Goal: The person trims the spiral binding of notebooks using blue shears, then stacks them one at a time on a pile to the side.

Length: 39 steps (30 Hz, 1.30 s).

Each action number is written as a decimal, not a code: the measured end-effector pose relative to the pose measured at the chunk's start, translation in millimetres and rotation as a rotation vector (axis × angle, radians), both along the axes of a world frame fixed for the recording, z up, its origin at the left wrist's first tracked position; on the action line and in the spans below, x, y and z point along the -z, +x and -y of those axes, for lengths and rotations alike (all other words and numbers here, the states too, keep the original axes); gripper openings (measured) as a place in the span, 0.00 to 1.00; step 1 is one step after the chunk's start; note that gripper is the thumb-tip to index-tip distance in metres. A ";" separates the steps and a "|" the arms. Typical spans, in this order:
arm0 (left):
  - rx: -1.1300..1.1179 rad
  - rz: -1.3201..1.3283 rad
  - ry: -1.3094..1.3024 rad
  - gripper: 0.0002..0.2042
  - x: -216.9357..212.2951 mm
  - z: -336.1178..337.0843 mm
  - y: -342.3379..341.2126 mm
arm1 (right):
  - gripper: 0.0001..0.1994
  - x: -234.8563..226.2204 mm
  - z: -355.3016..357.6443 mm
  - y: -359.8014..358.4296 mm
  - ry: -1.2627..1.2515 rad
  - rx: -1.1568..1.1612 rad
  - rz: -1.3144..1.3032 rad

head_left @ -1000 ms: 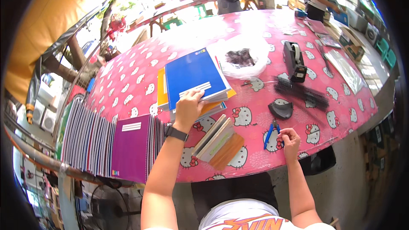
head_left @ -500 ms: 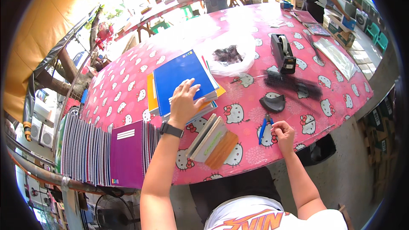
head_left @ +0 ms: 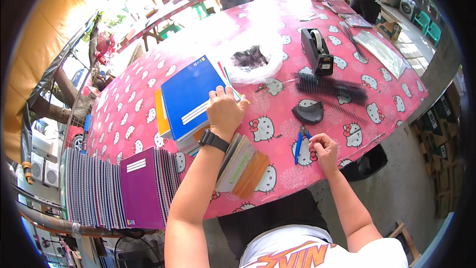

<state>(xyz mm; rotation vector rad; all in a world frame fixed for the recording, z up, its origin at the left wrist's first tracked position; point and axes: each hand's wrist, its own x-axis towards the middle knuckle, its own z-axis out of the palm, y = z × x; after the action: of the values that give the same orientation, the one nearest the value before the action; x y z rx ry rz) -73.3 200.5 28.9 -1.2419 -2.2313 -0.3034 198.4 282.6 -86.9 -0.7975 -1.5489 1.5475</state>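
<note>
A blue spiral notebook (head_left: pixel 191 97) lies on top of a small stack with yellow and white edges. My left hand (head_left: pixel 225 113) is at its right edge, fingers bunched over the cover and thumb out at the side. Beneath my left wrist are wooden blocks (head_left: pixel 243 166), one with a green-marked label. My right hand (head_left: pixel 325 153) hovers low over the table with its fingers curled together; whether anything small is in them is hidden. Right beside those fingertips lie pliers with blue handles (head_left: pixel 298 149), and just beyond is a black curved holder (head_left: pixel 308 113).
A row of spiral notebooks (head_left: pixel 94 188) with a purple one (head_left: pixel 142 188) stands at the left. Farther back are black plastic binding coils (head_left: pixel 332 89), a tape dispenser (head_left: pixel 317 52) and a white plastic bag (head_left: pixel 253 72) of black coils. Other people work beyond the pink table (head_left: pixel 292 178).
My left hand has slid to the right edge of the blue notebook, its spread fingers drawing together. My right hand stays by the pliers. The whole view has shifted slightly.
</note>
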 end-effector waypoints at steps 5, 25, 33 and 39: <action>-0.037 -0.014 -0.113 0.19 -0.7 -3.0 -1.1 | 0.07 1.5 0.1 -0.7 0.017 -0.003 -0.015; 0.078 0.653 0.599 0.13 -67.3 70.7 -66.6 | 0.06 -13.5 6.9 -6.4 0.406 0.087 -0.034; 0.429 0.766 0.364 0.07 -75.7 235.0 69.2 | 0.31 -81.1 32.6 -46.5 -0.937 -0.950 -0.537; 0.560 1.154 0.617 0.24 -0.9 260.0 124.0 | 0.15 -84.6 30.1 -32.6 -0.583 -0.820 -0.061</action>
<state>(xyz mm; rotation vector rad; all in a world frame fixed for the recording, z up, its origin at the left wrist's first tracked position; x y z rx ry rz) 50.6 -59.5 29.8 -1.4551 -2.1488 -2.1870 165.8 252.5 -2.3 -0.3929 -1.4637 2.6702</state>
